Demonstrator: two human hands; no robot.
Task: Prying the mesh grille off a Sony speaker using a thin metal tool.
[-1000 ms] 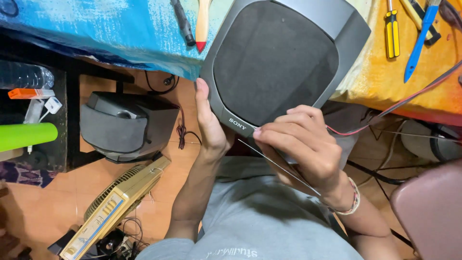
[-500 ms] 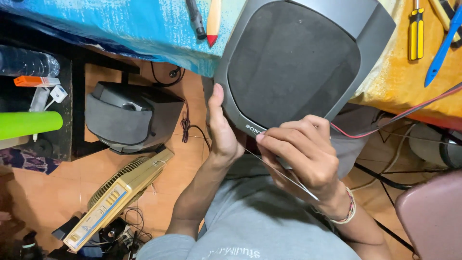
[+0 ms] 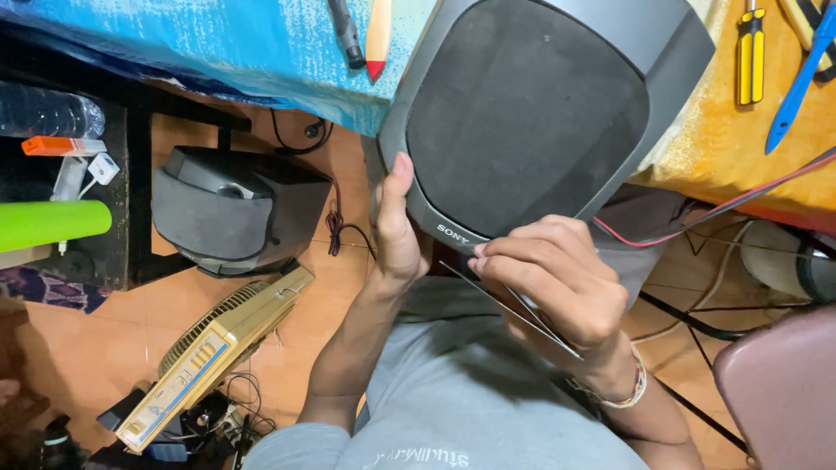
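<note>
A grey speaker [image 3: 557, 113] with a dark mesh grille overhangs the table edge above my lap. My left hand [image 3: 396, 226] presses flat against its lower left side and steadies it. My right hand [image 3: 557, 278] is closed on a thin metal tool [image 3: 514, 309], a pair of slim tweezers or a blade, whose tip meets the speaker's bottom edge by the grille seam. A red and black wire [image 3: 714, 213] runs from behind the speaker to the right.
A blue cloth [image 3: 218, 43] and a yellow cloth [image 3: 723, 139] cover the table, with a yellow screwdriver [image 3: 751, 48], a blue tool [image 3: 797, 83] and pens [image 3: 361, 30]. On the floor sit a second grey speaker [image 3: 235, 209], a gold radio [image 3: 209, 357], cables and a pink stool [image 3: 784, 392].
The view has shifted and moved in closer, so the speaker looks larger. My hands keep the same hold on the speaker's bottom edge; the thin tool has barely moved.
</note>
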